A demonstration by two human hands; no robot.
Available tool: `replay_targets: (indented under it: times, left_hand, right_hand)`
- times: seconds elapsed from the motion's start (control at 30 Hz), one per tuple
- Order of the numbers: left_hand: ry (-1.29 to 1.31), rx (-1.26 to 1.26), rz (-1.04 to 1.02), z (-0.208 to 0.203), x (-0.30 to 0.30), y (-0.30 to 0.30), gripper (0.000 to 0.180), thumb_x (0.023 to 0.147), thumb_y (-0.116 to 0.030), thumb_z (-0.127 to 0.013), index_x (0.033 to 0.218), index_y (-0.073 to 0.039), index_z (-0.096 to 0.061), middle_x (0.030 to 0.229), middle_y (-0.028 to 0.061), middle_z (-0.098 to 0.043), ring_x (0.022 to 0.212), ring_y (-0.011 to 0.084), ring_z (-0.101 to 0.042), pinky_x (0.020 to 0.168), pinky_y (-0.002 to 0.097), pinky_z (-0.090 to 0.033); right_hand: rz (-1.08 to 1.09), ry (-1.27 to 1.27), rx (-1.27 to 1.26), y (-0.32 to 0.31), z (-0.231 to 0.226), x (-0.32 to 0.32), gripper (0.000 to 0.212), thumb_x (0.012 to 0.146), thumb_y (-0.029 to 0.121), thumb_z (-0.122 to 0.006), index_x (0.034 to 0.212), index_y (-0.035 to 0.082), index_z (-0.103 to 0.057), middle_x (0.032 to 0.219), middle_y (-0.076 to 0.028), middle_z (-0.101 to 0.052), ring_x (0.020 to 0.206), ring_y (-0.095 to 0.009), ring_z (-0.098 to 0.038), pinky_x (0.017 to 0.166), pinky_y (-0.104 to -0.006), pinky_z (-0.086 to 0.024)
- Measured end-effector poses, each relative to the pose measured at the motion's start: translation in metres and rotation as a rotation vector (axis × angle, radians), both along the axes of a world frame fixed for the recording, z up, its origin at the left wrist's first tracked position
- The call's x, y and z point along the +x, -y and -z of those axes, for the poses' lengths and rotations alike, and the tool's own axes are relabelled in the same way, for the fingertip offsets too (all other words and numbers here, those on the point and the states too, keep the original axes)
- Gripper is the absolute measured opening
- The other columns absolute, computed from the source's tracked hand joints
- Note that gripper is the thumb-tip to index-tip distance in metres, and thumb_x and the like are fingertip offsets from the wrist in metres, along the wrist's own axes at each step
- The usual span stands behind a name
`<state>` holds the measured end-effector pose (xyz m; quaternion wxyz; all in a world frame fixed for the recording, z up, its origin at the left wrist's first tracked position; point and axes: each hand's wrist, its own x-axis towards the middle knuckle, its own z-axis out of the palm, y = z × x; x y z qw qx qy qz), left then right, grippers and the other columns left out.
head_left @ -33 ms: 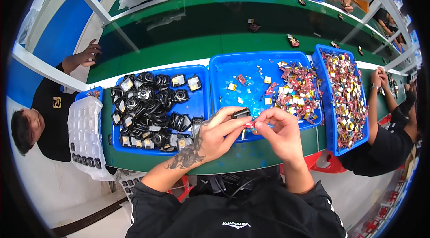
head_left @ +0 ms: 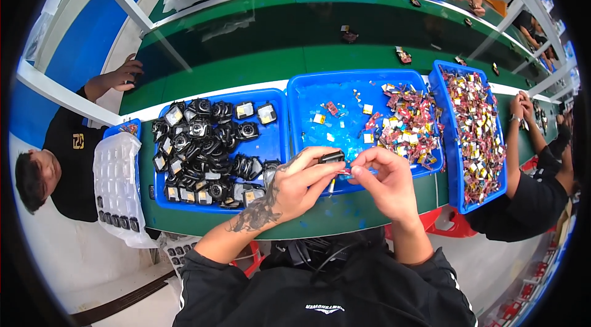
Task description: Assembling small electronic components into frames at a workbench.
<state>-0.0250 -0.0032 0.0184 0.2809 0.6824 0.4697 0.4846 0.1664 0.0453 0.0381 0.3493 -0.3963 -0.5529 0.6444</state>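
My left hand (head_left: 300, 184) is closed around a black watch-like housing (head_left: 332, 156), which sticks out above the fingers. Just below the housing, a small red circuit board (head_left: 344, 171) shows at the left fingertips. My right hand (head_left: 389, 186) pinches at that board's right end, thumb against forefinger; the exact grip is too small to make out. Both hands are over the near edge of the middle blue tray (head_left: 354, 74). Inside this tray lie red circuit boards (head_left: 406, 119) with white and yellow parts, heaped on the right, and bits of blue film.
Black watch-like housings (head_left: 200, 130) fill much of the left blue tray (head_left: 284, 111). More boards fill a right-hand tray (head_left: 454, 148). A green conveyor (head_left: 258, 50) runs beyond, carrying a few assemblies. At far left, a co-worker's hand (head_left: 125, 73) rests near a clear plastic tray (head_left: 117, 173).
The red board between my hands has tilted slightly, showing less of its face. My hands have barely moved. The co-worker's hand at far left has shifted slightly right.
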Motion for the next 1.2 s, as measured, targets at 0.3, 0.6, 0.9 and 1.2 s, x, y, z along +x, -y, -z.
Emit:
replay_targets:
  times: [0.3,0.6,0.9,1.2]
  left_hand:
    - [0.414,-0.465,0.131,0.014,-0.001,-0.003,0.019,0.092,-0.001,-0.062,0.109,0.007,-0.066,0.11,0.0144,-0.064,0.095,0.0223,-0.067,0.082,0.0325,-0.059]
    - [0.529,-0.466,0.094,0.012,0.005,-0.003,0.035,0.09,0.004,-0.061,0.125,0.005,-0.057,0.121,0.0131,-0.061,0.111,0.0201,-0.06,0.092,0.0352,-0.055]
    - [0.668,-0.422,0.072,0.012,0.014,0.003,0.039,0.09,0.007,-0.06,0.128,0.002,-0.057,0.122,0.0138,-0.062,0.106,0.0179,-0.062,0.083,0.0291,-0.059]
    - [0.716,-0.442,0.027,0.012,0.014,0.003,0.05,0.092,0.008,-0.055,0.139,-0.003,-0.047,0.135,0.0099,-0.054,0.11,0.0143,-0.06,0.081,0.0226,-0.056]
  right_hand:
    - [-0.002,0.137,0.173,0.0,0.003,0.003,0.011,0.087,-0.001,-0.067,0.095,0.0,-0.061,0.09,-0.003,-0.059,0.082,-0.011,-0.06,0.074,-0.0258,-0.053]
    - [0.124,0.058,0.234,0.006,0.01,-0.015,0.037,0.08,-0.006,-0.071,0.111,0.001,-0.05,0.084,-0.004,-0.064,0.074,-0.008,-0.059,0.068,-0.0219,-0.048]
    - [0.142,0.225,0.328,0.006,0.013,-0.016,0.04,0.078,-0.005,-0.073,0.108,0.004,-0.048,0.075,-0.001,-0.061,0.065,-0.006,-0.051,0.06,-0.022,-0.041]
    - [0.126,0.197,0.271,0.004,0.015,-0.03,0.047,0.08,-0.006,-0.069,0.122,0.003,-0.049,0.086,-0.002,-0.056,0.079,-0.007,-0.056,0.069,-0.0216,-0.051]
